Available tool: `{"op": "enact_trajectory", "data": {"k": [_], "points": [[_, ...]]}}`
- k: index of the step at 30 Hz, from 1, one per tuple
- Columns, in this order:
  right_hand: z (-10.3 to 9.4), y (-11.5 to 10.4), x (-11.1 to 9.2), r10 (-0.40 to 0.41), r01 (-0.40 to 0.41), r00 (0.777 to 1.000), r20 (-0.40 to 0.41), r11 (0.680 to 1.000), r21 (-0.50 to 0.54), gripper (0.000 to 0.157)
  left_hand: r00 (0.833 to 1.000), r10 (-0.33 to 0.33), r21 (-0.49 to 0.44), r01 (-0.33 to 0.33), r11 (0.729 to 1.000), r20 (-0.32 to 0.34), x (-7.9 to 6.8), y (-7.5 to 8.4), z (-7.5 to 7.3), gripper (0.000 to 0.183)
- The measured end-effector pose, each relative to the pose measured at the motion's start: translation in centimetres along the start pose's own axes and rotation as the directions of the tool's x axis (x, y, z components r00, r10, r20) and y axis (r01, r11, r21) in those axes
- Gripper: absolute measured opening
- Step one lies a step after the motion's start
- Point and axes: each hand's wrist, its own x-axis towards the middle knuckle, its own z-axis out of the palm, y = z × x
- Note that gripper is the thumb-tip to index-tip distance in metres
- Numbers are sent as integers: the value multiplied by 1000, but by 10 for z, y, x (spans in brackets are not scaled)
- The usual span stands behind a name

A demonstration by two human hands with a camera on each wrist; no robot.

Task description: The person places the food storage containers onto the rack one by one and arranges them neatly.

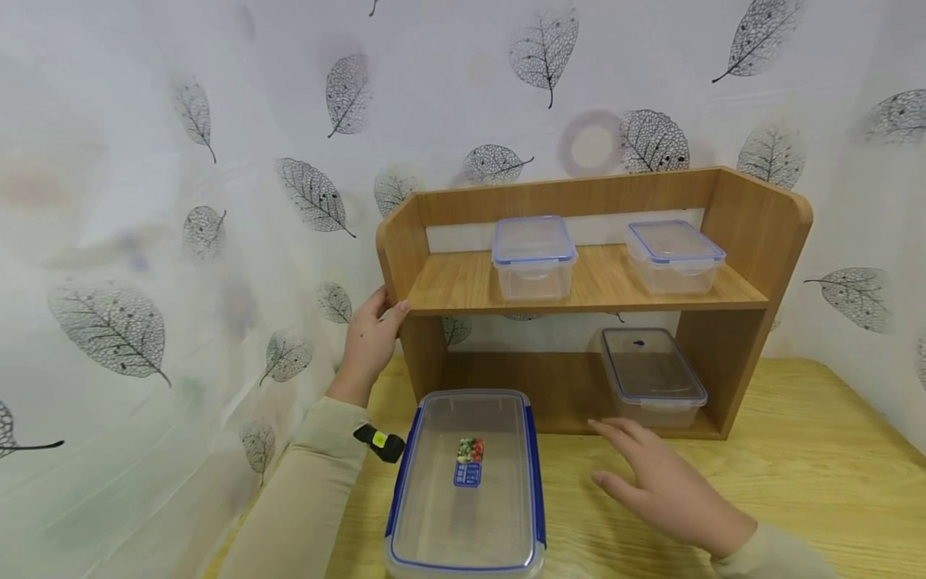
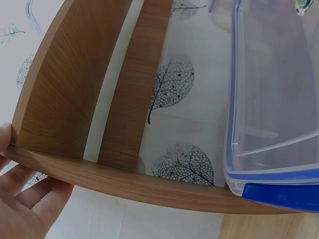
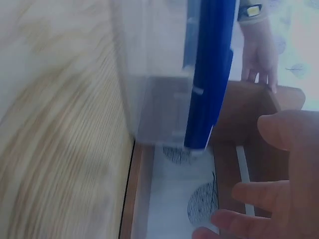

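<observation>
My left hand (image 1: 367, 342) grips the left side panel of a two-tier wooden shelf (image 1: 459, 277). Its thumb lies at the front edge and the fingers reach round the outer face, as the left wrist view shows. My right hand (image 1: 660, 482) hovers over the table with fingers extended, holding nothing, just in front of the shelf's lower right part. Between my arms on the table, a large clear food container (image 1: 477, 515) with blue side clips stands before the shelf's lower left opening. A flatter lidded container (image 1: 651, 370) sits on the lower tier at right.
Two smaller clear food containers, one near the middle (image 1: 535, 261) and one at the right (image 1: 676, 257), stand on the upper tier. Leaf-patterned sheeting (image 1: 239, 161) hangs behind and to the left. The wood-grain table (image 1: 817, 450) extends right of the shelf.
</observation>
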Motion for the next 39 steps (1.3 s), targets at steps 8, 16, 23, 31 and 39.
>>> {"op": "enact_trajectory", "data": {"k": [8, 16, 23, 31, 39], "points": [[7, -17, 9, 61, -77, 993, 99, 982, 170, 69, 1000, 4, -4, -4, 1000, -6, 1, -1, 0, 59], [19, -26, 22, 103, -187, 969, 224, 901, 392, 70, 1000, 10, -10, -10, 1000, -12, 2, -1, 0, 58], [33, -36, 30, 105, -246, 952, 287, 820, 517, 67, 1000, 4, 8, -4, 1000, -7, 1, -2, 0, 60], [45, -40, 36, 110, -360, 920, 375, 612, 704, 69, 1000, -21, 5, 21, 1000, -7, 1, -1, 0, 61], [51, -39, 37, 56, -434, 889, 454, 420, 797, 74, 1000, -13, 20, 13, 1000, -17, 2, 1, 0, 60]]}}
